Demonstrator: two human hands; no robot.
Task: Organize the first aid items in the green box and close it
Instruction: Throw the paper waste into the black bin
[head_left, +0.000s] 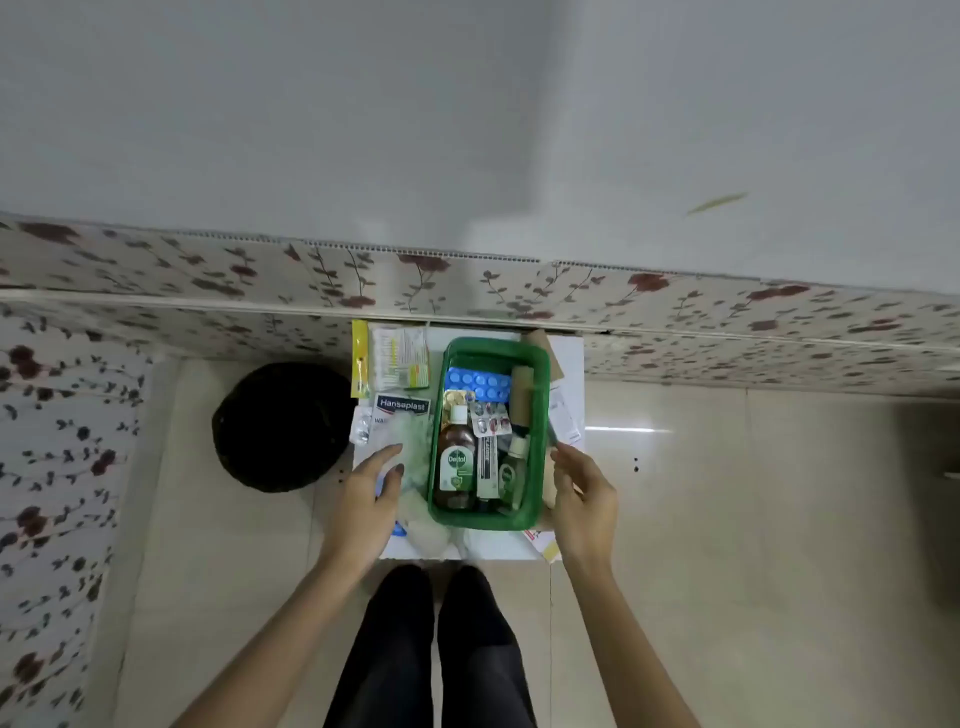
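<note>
A green box (540, 364) stands open on a small white table (571, 358). Inside it lie a brown Dettol bottle (456, 462), a blue pill strip (478, 383), a tan bandage roll (521, 389), a white tube (487, 460) and a small bottle (513, 467). My left hand (371, 488) rests left of the box with fingers spread, over white cotton (415, 441) and something blue. My right hand (584, 493) hovers at the box's right rim, fingers apart and holding nothing I can see. A Hansaplast pack (402, 405) and cotton buds (359, 358) lie to the left.
A black round bin (280, 426) stands on the floor left of the table. A flowered wall panel (467, 286) runs behind the table. Paper packs (563, 415) lie right of the box. The person's black-clad legs (431, 649) stand close to the table's front edge.
</note>
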